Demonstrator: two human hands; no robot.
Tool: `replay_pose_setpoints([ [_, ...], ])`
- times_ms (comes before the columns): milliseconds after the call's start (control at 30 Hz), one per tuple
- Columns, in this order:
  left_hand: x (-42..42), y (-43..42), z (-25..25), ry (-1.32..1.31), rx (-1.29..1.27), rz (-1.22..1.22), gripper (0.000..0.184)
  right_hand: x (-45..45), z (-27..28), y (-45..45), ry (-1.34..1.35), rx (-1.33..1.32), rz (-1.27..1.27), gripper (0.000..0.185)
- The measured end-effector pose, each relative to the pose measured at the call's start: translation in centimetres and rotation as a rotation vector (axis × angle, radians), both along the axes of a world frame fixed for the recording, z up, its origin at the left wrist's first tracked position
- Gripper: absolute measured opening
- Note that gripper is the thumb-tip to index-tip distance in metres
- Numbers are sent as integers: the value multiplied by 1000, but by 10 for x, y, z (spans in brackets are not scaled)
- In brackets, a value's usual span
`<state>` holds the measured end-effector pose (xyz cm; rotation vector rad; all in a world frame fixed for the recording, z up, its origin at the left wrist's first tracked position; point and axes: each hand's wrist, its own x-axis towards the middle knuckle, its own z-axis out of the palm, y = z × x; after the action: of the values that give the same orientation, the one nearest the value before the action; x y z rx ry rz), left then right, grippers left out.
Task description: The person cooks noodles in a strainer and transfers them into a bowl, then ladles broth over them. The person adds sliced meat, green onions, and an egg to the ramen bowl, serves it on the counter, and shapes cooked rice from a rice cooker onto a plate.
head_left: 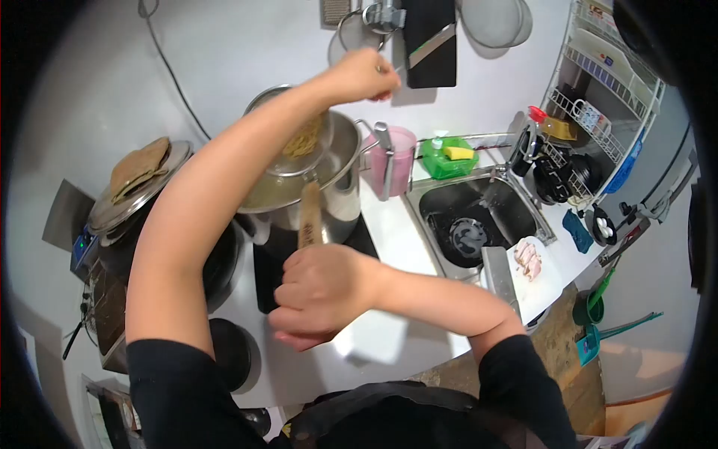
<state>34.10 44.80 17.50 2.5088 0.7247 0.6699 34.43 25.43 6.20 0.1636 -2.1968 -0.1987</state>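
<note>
My right hand (321, 288) is wrapped round the wooden handle (310, 213) of a strainer. Yellowish noodles (301, 142) lie in the strainer's basket, over a large steel pot (344, 194) with liquid in it. My left arm crosses above the pot and covers part of it. Near the wall, beyond the pot, my left hand (366, 77) is closed with its fingers curled. What those fingers hold, if anything, is hidden. A black board (441, 71) with a blade (432, 46) hangs just right of that hand.
Right of the pot stand a pink container (404, 161) with tongs, and a green caddy (441, 165) with a yellow sponge. Farther right are a sink (437, 206), meat on a white board (550, 292) and a wire rack (591, 97). A lidded pot (120, 217) stands left.
</note>
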Motion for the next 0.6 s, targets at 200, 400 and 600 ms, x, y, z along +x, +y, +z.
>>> replay_pose_setpoints([
  [200, 55, 63, -32, 260, -154, 114, 36, 9, -5, -4, -10, -28, -12, 27],
  [400, 53, 61, 3, 535, 191, 164, 58, 14, 6, -2, -16, -70, 1, 26],
  [600, -92, -30, 90, 428, 340, 447, 26, 15, 25, 7, 80, -107, 29, 31],
])
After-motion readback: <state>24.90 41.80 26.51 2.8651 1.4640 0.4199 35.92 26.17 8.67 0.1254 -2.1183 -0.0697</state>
